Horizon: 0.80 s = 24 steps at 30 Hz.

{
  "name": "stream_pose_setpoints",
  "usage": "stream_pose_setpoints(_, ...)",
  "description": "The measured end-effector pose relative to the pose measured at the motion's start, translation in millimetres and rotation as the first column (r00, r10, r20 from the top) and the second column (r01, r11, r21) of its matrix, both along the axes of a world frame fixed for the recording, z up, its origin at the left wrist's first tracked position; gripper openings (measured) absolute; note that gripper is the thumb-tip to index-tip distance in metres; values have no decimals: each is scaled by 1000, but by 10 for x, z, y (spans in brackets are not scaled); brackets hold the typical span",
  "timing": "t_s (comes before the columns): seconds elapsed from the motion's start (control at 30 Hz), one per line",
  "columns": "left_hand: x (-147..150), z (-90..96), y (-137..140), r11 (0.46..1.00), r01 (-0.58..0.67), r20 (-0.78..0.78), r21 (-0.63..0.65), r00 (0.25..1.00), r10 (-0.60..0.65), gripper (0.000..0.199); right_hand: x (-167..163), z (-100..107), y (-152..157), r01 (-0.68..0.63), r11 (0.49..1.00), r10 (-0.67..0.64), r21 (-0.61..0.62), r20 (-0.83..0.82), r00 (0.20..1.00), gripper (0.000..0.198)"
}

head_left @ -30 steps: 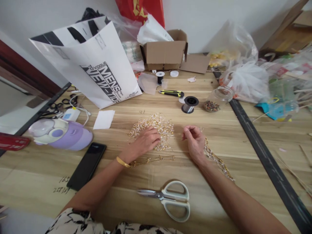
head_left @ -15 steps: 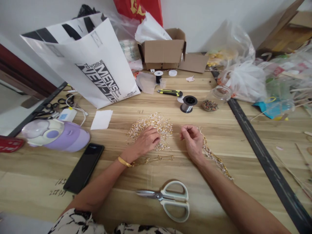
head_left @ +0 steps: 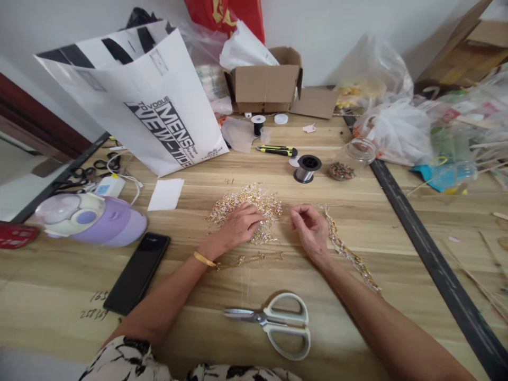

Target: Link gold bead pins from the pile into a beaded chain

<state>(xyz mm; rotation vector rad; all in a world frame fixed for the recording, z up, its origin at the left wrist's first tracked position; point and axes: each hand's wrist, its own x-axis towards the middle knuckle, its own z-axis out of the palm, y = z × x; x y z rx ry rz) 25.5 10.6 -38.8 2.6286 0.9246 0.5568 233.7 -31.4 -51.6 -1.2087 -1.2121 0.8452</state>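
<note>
My left hand (head_left: 238, 225) rests on the near side of a loose pile of small gold and clear beads or charms (head_left: 228, 205). Its fingers are bent together at the pile, and what lies between the tips is too small to make out. To the right of the pile, my right hand (head_left: 310, 230) is closed in a pinch just above the table; whatever it holds is hidden. A bundle of gold and clear beaded strands (head_left: 351, 256) lies beside my right wrist. Near my left wrist stretches a thin gold chain (head_left: 252, 259). White-handled scissors (head_left: 283, 323) lie between my forearms.
Behind the pile are a wire spool (head_left: 307, 169), a yellow-black utility knife (head_left: 277, 151) and a jar of beads (head_left: 349, 161). A phone (head_left: 137, 272) and purple bottle (head_left: 109, 219) lie left. A paper bag (head_left: 146, 111) and cardboard box (head_left: 266, 84) stand at the back.
My right hand has shifted slightly left, towards the pile, away from the beaded strands. My left hand's fingertips have moved slightly right over the pile.
</note>
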Motion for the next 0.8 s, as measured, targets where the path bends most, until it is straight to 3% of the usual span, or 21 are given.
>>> stream_pose_setpoints(0.23, 37, 36, -23, 999, 9, -110, 34, 994, -6, 19, -11, 14, -1, -4, 1000, 4, -15, 4, 1000, 21)
stream_pose_setpoints(0.6, -111, -67, 74, 995, -59, 159, -77, 985, 71, 10, -14, 5, -8, -13, 1000, 13, -12, 28, 1000, 19)
stream_pose_setpoints(0.8, -105, -29, 69, 996, -58, 122, -66, 990, 66, 12, -21, 5, -6, -13, 1000, 14, -20, 40, 999, 20)
